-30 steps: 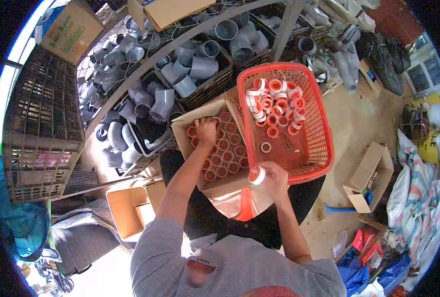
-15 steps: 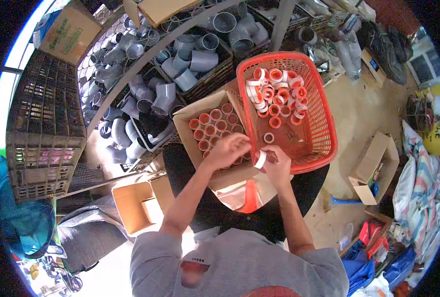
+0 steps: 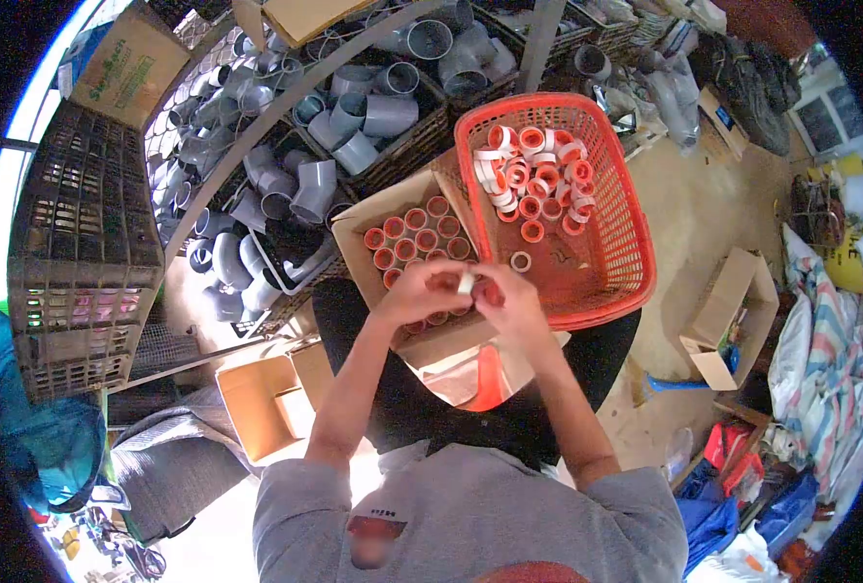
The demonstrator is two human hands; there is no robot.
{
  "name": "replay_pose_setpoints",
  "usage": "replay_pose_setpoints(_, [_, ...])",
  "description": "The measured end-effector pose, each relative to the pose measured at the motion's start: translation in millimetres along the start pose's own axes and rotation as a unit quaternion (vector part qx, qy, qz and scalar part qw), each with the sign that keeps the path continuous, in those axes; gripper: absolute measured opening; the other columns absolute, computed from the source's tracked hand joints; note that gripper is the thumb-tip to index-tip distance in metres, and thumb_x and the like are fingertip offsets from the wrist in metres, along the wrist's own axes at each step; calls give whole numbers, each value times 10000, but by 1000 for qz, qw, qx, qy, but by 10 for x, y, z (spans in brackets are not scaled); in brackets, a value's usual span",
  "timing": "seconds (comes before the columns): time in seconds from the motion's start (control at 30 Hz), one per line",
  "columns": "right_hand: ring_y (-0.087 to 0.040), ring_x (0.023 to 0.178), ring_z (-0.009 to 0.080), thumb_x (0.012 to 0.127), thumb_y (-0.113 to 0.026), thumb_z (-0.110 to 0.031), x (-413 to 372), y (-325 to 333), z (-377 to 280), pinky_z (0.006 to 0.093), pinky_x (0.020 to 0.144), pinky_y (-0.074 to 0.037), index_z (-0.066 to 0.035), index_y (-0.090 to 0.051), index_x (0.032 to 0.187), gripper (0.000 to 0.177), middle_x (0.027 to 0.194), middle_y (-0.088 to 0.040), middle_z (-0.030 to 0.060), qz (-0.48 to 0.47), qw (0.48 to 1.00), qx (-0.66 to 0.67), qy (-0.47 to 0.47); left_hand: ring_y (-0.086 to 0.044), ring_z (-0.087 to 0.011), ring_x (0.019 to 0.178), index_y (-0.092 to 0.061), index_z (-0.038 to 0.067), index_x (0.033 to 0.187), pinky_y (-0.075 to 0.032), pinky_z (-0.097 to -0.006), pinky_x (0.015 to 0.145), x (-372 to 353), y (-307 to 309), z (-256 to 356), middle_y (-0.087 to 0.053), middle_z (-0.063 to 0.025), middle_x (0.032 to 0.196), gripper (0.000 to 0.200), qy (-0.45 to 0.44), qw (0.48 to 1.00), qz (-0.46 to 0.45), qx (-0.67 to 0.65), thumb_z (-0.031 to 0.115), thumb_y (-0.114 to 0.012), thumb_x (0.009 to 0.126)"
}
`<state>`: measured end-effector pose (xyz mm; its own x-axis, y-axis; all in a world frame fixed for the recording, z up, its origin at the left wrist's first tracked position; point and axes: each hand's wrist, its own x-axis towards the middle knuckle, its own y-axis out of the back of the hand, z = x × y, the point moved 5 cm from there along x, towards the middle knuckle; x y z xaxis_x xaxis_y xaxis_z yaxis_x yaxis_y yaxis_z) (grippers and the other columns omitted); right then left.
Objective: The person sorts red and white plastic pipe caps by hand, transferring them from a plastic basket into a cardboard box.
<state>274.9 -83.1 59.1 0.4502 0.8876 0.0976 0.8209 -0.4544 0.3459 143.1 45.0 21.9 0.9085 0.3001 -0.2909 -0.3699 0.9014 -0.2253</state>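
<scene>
Over the near edge of a cardboard box (image 3: 354, 238), my left hand (image 3: 424, 293) and my right hand (image 3: 509, 299) meet with bent fingers around one white tape roll (image 3: 466, 283). Both hands appear to grip it, though the fingertips are partly hidden. Rows of similar rolls with red-orange cores (image 3: 415, 219) stand upright in the box, some covered by my left hand. To the right, a red plastic basket (image 3: 618, 209) holds a loose heap of white-and-red tape rolls (image 3: 534, 175). A single pale ring (image 3: 520, 260) lies apart near its left side.
Crates of grey pipe fittings (image 3: 390, 115) fill the back left. A dark plastic crate (image 3: 82, 223) stands at the far left. One open carton (image 3: 257, 403) sits left of my legs, another (image 3: 733, 316) on the floor at right. Striped sacks (image 3: 825, 340) line the right edge.
My right hand has moved left with the white tape roll, from the basket's near corner to my left hand. My left hand has closed in around the roll above the box.
</scene>
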Motion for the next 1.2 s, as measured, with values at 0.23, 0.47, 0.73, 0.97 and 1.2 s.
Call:
replay_pose_setpoints(0.23, [-715, 999, 357, 844, -669, -24, 828, 1001, 711, 452, 865, -570, 3, -662, 1142, 299, 1022, -722, 215, -14, 979, -195, -63, -712, -373, 1063, -648, -6, 1266, -577, -451, 911, 733, 553, -756, -715, -231, 1134, 586, -75, 861, 139, 483, 179, -859, 751])
replay_pose_setpoints(0.47, [-676, 1105, 437, 855, -697, -153, 1418, 1010, 2366, 504, 940, -534, 16, -676, 1076, 280, 1122, -710, 282, -99, 891, -438, -65, -672, -443, 1055, -699, -2, 1051, -536, -532, 932, 1111, 504, -1376, -712, -253, 1061, 363, -59, 830, 204, 516, 148, -806, 738])
replay_pose_setpoints(0.73, [-708, 1058, 407, 784, -805, -344, 1530, 717, 2636, 510, 899, -575, -52, -668, 1252, 568, 1135, -731, 237, 59, 919, -205, -332, -704, -433, 941, -723, 31, 1001, -551, -541, 846, 1003, 365, -1310, -715, -254, 920, 308, -5, 815, 118, 567, 280, -717, 820])
replay_pose_setpoints(0.97, [-714, 1054, 419, 764, -809, -375, 1398, 689, 2642, 504, 878, -578, -25, -716, 1138, 520, 1110, -740, 240, 34, 906, -329, -262, -706, -455, 961, -730, 48, 1130, -558, -538, 893, 622, 496, -831, -732, -263, 978, 339, 57, 873, 231, 426, 237, -697, 850])
replay_pose_setpoints(1.2, [-721, 937, 420, 800, -804, -340, 1620, 862, 2055, 499, 807, -575, 43, -715, 963, 426, 935, -733, 259, 11, 906, -377, -194, -745, -162, 905, -734, 5, 1087, -588, -311, 794, 395, 424, -148, -769, -104, 956, 162, -163, 904, 355, 174, 125, -697, 985])
